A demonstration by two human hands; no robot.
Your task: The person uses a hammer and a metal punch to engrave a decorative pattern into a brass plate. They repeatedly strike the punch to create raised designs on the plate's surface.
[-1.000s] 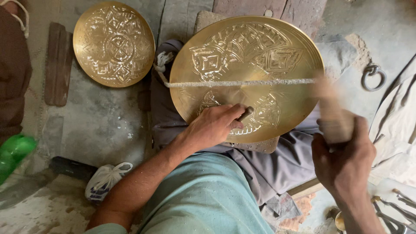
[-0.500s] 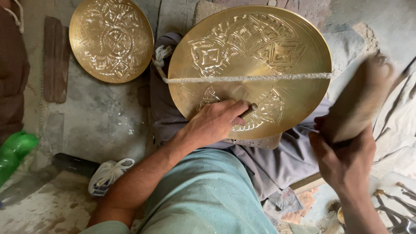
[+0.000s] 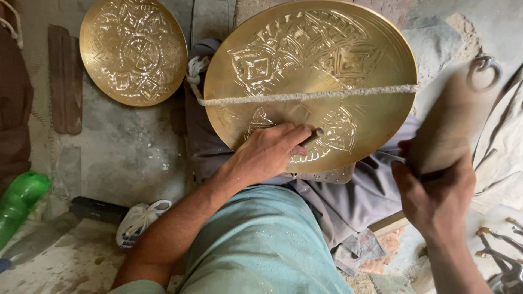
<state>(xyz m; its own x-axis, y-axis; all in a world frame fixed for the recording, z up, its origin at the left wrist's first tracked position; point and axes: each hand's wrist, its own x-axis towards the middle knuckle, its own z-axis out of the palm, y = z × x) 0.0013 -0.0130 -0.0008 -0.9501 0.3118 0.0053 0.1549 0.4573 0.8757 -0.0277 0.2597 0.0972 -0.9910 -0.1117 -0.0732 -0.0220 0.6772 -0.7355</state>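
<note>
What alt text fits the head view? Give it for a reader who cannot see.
A left hand presses a metal punch against a large engraved brass plate tied down by a rope, while the right hand raises a blurred wooden mallet. A smaller engraved brass plate lies on the floor.

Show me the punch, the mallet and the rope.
punch (image 3: 312,135), head view, on its metal shaft past the left hand's fingers
mallet (image 3: 447,128), head view, on its blurred wooden head
rope (image 3: 305,96), head view, mid-span across the big brass plate

Close head-worn view, straight down
</note>
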